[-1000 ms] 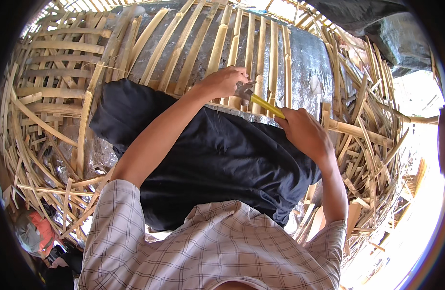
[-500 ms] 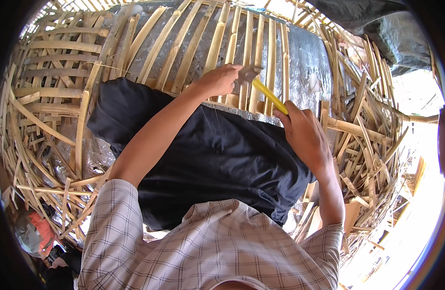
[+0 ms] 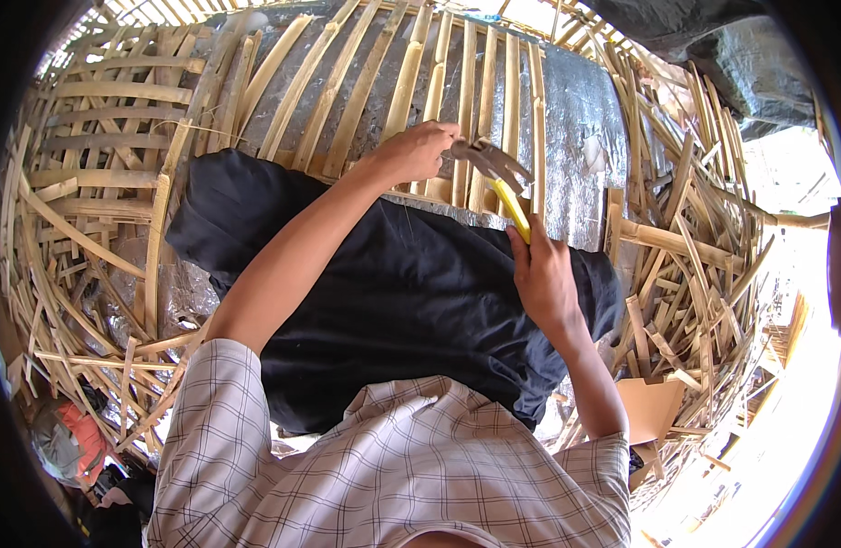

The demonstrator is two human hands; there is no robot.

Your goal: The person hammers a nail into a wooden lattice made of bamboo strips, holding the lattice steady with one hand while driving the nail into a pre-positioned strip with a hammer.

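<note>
In my right hand (image 3: 546,274) is a claw hammer (image 3: 514,210), gripped by its yellow handle. Its metal head is tilted, with one end close to the fingertips of my left hand (image 3: 419,152). Those fingers are closed in a pinch over a row of split bamboo slats (image 3: 405,87); whatever they hold is hidden or too small to make out. The slats lie side by side, pointing away from me, above a dark shiny sheet (image 3: 580,119). Black cloth (image 3: 402,301) covers my lap beneath both forearms.
Woven bamboo strips (image 3: 119,89) stand at the left. A tangled heap of bamboo offcuts (image 3: 699,292) lies at the right, near a piece of brown cardboard (image 3: 651,406). Black plastic sheeting (image 3: 704,32) hangs at the upper right; red and grey fabric (image 3: 78,443) is at the lower left.
My right hand has moved left and closer to me, and the hammer has turned so its claw shows more. My left hand has stayed almost in place.
</note>
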